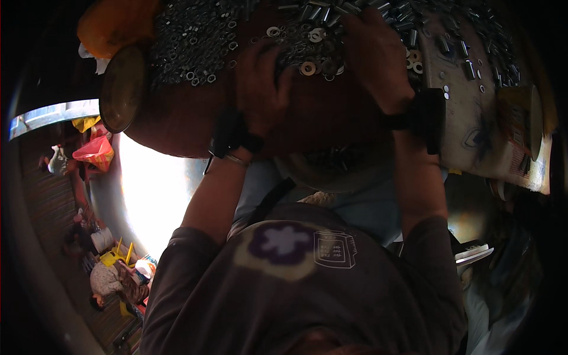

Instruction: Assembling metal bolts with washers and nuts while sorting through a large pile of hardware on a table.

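My left hand [260,80] lies over the near edge of a dark reddish work surface [195,115], its thumb apart from its bent fingers. Beside those fingers is a spread of flat metal washers [299,44], some silver and some brassy. My right hand [376,62] reaches farther in, its fingers stretched out over a heap of short metal sleeves [322,12]; its fingertips are partly lost in shadow. Nothing shows held in either hand. Left of the washers lies a broad pile of hex nuts [198,44]. Dark bands are strapped round both my wrists.
A round metal bowl [122,89] stands at the left edge, below an orange bag [115,26]. To the right, a pale board [464,127] carries loose sleeves and washers, with a tin-like container [520,121] beside it. A basin [319,171] of dark parts sits near my lap. Another person [109,281] is far left.
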{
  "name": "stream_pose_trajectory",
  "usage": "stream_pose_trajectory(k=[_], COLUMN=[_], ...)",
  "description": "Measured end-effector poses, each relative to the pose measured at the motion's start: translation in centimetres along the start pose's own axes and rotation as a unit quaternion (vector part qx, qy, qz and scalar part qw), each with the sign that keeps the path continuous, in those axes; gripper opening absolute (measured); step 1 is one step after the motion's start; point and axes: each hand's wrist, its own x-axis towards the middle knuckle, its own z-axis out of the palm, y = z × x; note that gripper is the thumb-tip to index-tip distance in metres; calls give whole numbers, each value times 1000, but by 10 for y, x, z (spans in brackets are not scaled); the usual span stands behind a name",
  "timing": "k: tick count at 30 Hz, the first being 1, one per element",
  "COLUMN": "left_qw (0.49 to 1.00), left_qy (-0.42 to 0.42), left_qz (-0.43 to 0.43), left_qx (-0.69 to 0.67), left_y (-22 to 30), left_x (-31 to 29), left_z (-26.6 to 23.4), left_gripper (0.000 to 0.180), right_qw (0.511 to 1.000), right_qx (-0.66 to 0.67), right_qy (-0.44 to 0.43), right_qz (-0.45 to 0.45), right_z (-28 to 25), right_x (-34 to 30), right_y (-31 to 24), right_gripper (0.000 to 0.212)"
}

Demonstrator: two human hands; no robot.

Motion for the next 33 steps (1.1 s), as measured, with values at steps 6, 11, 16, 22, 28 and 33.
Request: stream_pose_trajectory(k=[6, 11, 16, 22, 28, 33], left_qw=[1000, 997, 992, 982, 997, 997], left_qy=[25, 41, -50, -104, -59, -33], left_qz=[3, 30, 69, 109, -32, -64], left_qx=[14, 56, 91, 118, -34, -27], left_y=[1, 6, 31, 40, 46, 37], left_x=[-4, 1, 18, 37, 63, 76], left_z=[0, -7, 2, 0, 7, 32], left_gripper=[32, 32, 33, 23, 19, 21], right_qw=[998, 978, 947, 929, 916, 884], right_qx=[44, 201, 321, 366, 359, 396], right_qy=[37, 23, 5, -26, 71, 140], right_qz=[-38, 55, -7, 50, 166, 204], right_z=[4, 3, 7, 2, -5, -8], right_x=[-4, -15, -24, -22, -15, -12], right_y=[4, -3, -10, -9, 5, 12], right_gripper=[10, 12, 14, 14, 12, 10])
